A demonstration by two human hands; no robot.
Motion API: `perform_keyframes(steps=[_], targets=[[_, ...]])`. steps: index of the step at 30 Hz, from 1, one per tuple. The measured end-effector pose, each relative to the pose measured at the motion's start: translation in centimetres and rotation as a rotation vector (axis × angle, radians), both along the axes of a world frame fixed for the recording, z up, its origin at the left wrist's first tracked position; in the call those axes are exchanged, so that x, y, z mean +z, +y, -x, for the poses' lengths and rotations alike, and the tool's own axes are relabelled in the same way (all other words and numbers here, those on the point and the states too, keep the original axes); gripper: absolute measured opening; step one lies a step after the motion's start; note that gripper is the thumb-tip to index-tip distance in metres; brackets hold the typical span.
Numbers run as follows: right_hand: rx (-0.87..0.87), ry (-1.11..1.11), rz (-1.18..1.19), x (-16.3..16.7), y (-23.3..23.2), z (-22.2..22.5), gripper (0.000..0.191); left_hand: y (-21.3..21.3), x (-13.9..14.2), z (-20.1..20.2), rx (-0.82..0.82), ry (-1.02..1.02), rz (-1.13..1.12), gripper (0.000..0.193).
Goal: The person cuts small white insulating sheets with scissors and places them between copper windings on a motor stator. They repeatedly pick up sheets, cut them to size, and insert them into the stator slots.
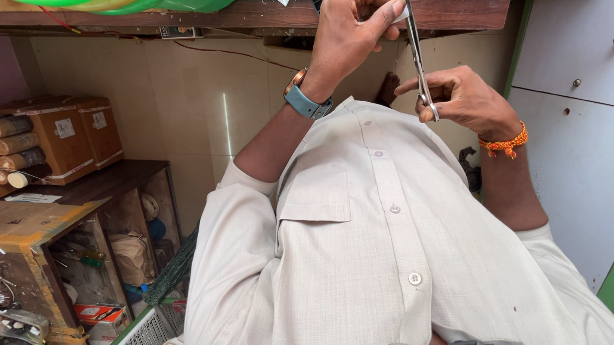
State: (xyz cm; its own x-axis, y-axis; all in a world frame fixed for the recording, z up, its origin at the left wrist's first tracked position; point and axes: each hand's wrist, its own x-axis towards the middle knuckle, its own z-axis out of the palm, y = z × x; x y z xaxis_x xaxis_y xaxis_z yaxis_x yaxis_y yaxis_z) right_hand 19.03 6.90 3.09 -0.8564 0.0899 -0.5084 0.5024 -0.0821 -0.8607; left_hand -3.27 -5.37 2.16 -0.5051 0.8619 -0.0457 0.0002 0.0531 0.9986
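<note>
Holding the scissors (417, 57) upright, I am gripping them in front of my chest, just below the wooden shelf (455, 0). My right hand (465, 101) is closing around the handle loops at the lower end, fingers curled tight, so the blades are pointing up. My left hand (353, 29) is pinching a small white strip (401, 13) between thumb and fingertips, right against the blade tips, probably to steady it there. The shelf edge is sitting just beyond both hands, leaving little room farther out. A white cabinet (587, 115) is closing off the right. Open room is lying to the left, toward the tiled wall (188, 101), and near, over my shirt (374, 248).
</note>
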Motion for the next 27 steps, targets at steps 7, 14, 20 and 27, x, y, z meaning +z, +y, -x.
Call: perform_keyframes(steps=[7, 14, 20, 27], targets=[[0.006, 0.001, -0.051, 0.2, 0.0, -0.4, 0.039, -0.3, -0.7, 0.4, -0.021, -0.055, 0.000, 0.017], [0.010, 0.015, -0.109, 1.3, 0.0, 1.0, 0.029, -0.9, -0.8, 0.5, 0.032, -0.149, -0.030, 0.018], [-0.061, 0.047, -0.090, 0.9, -0.7, 2.1, 0.019, -1.5, -1.6, -0.1, 0.086, -0.271, -0.072, 0.021], [-0.302, -0.078, -0.590, -3.1, 2.3, 3.1, 0.053, -2.8, -0.8, 0.3, 0.150, -0.497, -0.264, 0.020]])
